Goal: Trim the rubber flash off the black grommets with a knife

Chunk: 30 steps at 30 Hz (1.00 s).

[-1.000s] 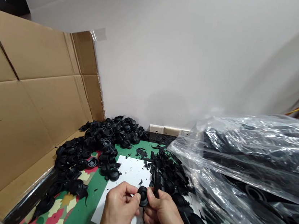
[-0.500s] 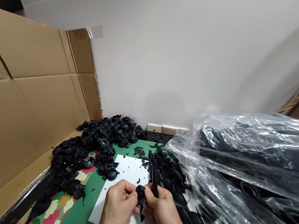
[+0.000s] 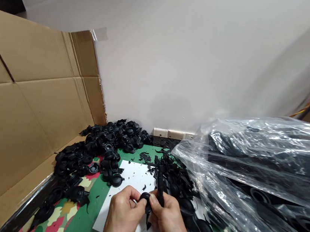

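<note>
Over a white sheet (image 3: 130,173), both hands meet at a small black ribbed rubber part (image 3: 145,196) with a ragged tail of flash hanging below. My left hand (image 3: 124,214) is closed, thumb and fingertips pinching the part's left side. The thumb of my right hand (image 3: 167,211) presses against its right side, fingers curled beneath. A dark, long, stick-like thing (image 3: 160,184) rises from between my right thumb and index finger; its kind is not clear. Fingers cover much of the rubber part.
Similar rubber parts (image 3: 108,146) are heaped at the left, beside a cardboard box wall (image 3: 45,106). Black scraps (image 3: 178,169) pile up right of the sheet, near joined rubber parts (image 3: 204,231). Clear plastic (image 3: 252,154) covers black pieces at right. Wall sockets (image 3: 175,134) sit behind.
My left thumb and fingers have shifted slightly right and farther over the rubber part, which has tipped a little. My right hand keeps nearly the same place.
</note>
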Each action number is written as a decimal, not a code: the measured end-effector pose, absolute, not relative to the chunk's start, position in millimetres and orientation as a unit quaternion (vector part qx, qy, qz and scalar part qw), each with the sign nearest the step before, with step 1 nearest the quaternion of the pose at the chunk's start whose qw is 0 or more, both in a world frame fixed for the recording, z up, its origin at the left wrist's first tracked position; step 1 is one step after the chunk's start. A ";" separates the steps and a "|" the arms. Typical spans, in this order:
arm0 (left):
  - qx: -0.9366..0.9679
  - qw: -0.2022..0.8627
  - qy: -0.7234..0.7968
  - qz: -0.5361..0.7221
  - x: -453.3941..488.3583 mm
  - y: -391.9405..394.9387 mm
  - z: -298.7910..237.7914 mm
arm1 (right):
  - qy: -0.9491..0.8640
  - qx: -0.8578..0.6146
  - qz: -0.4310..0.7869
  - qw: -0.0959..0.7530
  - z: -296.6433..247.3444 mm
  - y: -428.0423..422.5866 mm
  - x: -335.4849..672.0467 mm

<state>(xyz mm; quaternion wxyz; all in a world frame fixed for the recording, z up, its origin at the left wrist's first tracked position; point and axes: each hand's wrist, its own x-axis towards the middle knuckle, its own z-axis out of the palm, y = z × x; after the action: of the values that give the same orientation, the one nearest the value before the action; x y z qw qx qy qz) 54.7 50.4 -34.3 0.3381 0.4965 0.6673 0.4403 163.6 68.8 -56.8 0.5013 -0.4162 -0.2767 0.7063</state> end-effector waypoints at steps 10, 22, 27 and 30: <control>0.448 0.455 0.616 0.461 60.2 52.3 -19.9 | -0.237 -0.391 0.736 0.499 -44.9 68.3 169.0; 0.455 0.428 0.612 0.485 50.3 49.6 -33.5 | -0.184 -0.363 0.787 0.463 -49.5 72.3 166.9; 0.529 0.343 0.667 0.397 52.8 47.2 -21.7 | -0.229 -0.387 0.754 0.479 -51.6 70.0 163.6; 0.580 0.273 0.684 0.349 54.0 46.5 -15.8 | -0.275 -0.412 0.709 0.501 -50.0 69.7 164.6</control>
<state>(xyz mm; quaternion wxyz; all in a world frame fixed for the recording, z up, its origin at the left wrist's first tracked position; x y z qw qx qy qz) 54.0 46.5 -15.8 0.2726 0.5798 0.6839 0.3491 164.6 69.7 -50.0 0.5014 -0.4115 -0.2754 0.7095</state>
